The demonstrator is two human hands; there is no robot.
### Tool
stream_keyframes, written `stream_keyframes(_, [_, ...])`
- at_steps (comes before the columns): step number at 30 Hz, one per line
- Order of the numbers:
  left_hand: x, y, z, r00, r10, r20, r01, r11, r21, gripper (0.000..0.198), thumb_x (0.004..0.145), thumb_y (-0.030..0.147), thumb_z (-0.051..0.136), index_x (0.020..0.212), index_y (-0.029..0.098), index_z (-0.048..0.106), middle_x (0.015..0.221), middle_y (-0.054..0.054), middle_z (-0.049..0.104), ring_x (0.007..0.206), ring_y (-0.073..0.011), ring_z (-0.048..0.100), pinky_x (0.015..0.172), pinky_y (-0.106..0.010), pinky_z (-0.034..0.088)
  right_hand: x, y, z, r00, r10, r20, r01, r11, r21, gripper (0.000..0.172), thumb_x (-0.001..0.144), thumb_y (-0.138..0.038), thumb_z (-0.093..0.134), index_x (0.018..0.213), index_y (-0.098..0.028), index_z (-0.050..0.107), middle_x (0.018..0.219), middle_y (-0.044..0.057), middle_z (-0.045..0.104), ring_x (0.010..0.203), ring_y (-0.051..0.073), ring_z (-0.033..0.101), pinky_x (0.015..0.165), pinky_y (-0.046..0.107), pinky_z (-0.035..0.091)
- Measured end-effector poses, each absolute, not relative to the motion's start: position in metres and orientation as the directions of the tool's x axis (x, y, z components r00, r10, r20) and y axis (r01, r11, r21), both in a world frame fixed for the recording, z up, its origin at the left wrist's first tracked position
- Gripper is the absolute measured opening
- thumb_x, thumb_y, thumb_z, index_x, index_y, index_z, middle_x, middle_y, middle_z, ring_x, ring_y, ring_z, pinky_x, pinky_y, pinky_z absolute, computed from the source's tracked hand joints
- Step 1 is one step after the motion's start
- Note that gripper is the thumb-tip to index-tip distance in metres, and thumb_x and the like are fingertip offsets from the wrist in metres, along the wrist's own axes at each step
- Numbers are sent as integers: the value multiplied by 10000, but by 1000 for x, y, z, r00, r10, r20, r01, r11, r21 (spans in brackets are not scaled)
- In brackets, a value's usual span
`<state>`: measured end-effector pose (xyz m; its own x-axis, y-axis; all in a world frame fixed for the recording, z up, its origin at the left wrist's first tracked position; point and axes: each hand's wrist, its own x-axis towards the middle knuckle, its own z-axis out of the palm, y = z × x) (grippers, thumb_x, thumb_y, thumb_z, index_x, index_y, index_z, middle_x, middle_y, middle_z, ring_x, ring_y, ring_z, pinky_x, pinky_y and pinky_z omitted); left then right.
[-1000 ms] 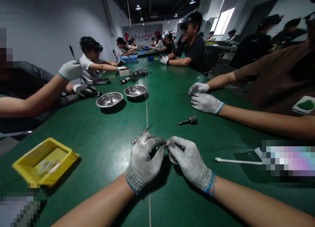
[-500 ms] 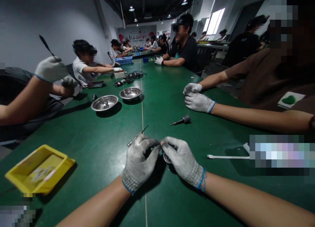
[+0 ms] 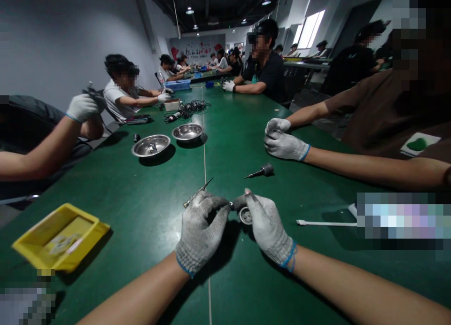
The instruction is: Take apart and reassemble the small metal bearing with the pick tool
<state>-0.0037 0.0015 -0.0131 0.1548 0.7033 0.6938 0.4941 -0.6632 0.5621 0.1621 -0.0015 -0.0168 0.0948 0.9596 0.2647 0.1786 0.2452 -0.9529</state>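
Observation:
Both my hands wear pale knit gloves with blue cuffs and meet over the green table (image 3: pixel 158 264). Between thumb and forefinger, my left hand (image 3: pixel 200 228) pinches a tiny ring-like part (image 3: pixel 231 204). A slim metal screwdriver (image 3: pixel 193 197) shows behind its knuckles; whether the hand holds it or it lies on the table, I cannot tell. My right hand (image 3: pixel 269 224) is closed on a small round metal part (image 3: pixel 245 215), its open face showing, with the thumb raised. Beyond my hands lies a dark tool with a thick knob and thin tip (image 3: pixel 260 171).
Two steel bowls (image 3: pixel 151 147) stand ahead, the nearer holding small parts. At left sits a yellow bin (image 3: pixel 89 228); at right, a white cable (image 3: pixel 327 223). Black cables (image 3: pixel 190 110) are heaped farther off. Co-workers sit along both sides, one gloved pair of hands (image 3: pixel 285 142) close at right.
My right thumb has lifted away from the left fingertips, uncovering the ring-like part and the round metal part. At left, a co-worker's raised hand has come down and its dark tool has tilted.

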Motion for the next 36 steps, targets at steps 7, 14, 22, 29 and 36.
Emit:
stream_keyframes(7, [-3, 0, -13, 172, 677, 716, 455, -699, 551, 74, 939, 163, 701, 891, 196, 747, 815, -27, 725, 753, -161, 692, 717, -294, 564, 161, 3, -18, 130, 987, 96, -39, 102, -994, 842, 913, -881, 290, 577, -220, 687, 496, 29, 584, 472, 170, 535, 520, 301, 446])
stream_keyframes(14, [0, -4, -11, 233, 650, 723, 379, -746, 548, 59, 918, 138, 714, 919, 184, 752, 807, -27, 699, 709, -136, 682, 647, -248, 554, 162, 9, -23, 89, 992, 84, -94, 93, -991, 825, 882, -910, 329, 625, -218, 697, 595, 46, 680, 570, 191, 625, 552, 296, 486])
stream_keyframes(22, [2, -2, -7, 204, 700, 684, 395, -698, 597, 84, 926, 155, 699, 886, 175, 770, 783, -35, 709, 706, -148, 684, 646, -269, 566, 162, 5, -30, 129, 988, 82, 15, 81, -997, 812, 883, -920, 328, 672, -232, 704, 720, 70, 764, 797, 258, 755, 787, 355, 587])
stream_keyframes(29, [3, -3, -6, 260, 679, 686, 359, -728, 584, 76, 927, 163, 709, 927, 173, 784, 790, -33, 706, 698, -135, 679, 639, -243, 561, 163, 4, -24, 49, 994, 100, 8, 100, -995, 829, 886, -920, 306, 661, -227, 701, 669, 60, 731, 735, 246, 727, 733, 344, 581])
stream_keyframes(36, [7, -8, -3, 289, 710, 642, 366, -702, 611, 91, 919, 140, 705, 909, 176, 788, 791, -31, 707, 692, -136, 675, 640, -246, 545, 162, 2, -16, -84, 989, 123, 12, 125, -992, 833, 880, -930, 299, 668, -225, 687, 705, 58, 735, 716, 229, 704, 720, 336, 568])
